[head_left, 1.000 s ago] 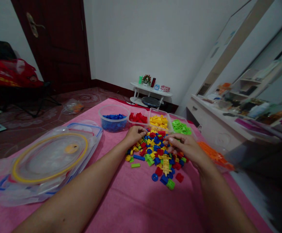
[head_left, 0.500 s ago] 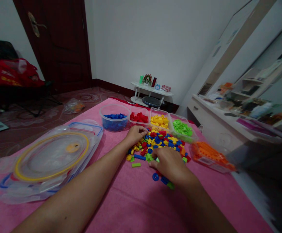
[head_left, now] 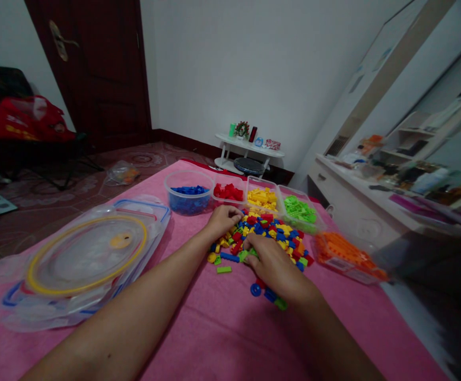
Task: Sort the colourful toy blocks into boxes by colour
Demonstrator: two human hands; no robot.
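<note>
Left hand (head_left: 223, 218) loosely curled, fingertips on the far-left edge of the brick pile (head_left: 280, 233). Right hand (head_left: 272, 263) palm-down, fingers bent onto its near side; can't tell if either grips a piece. Pile is mixed red, yellow, blue and green, heaped on the pink cloth (head_left: 214, 328) just in front of the colour-sorted tubs (head_left: 188, 173).

The room is dimly, evenly lit, and the corners are darkened by vignetting. Soft shadows are cast on the pink cloth (head_left: 222, 338) beneath the forearms (head_left: 143, 312). The brick pile (head_left: 278, 233) is rendered sharply, while the shelves (head_left: 421, 174) at the right edge are stretched and blurred.
</note>
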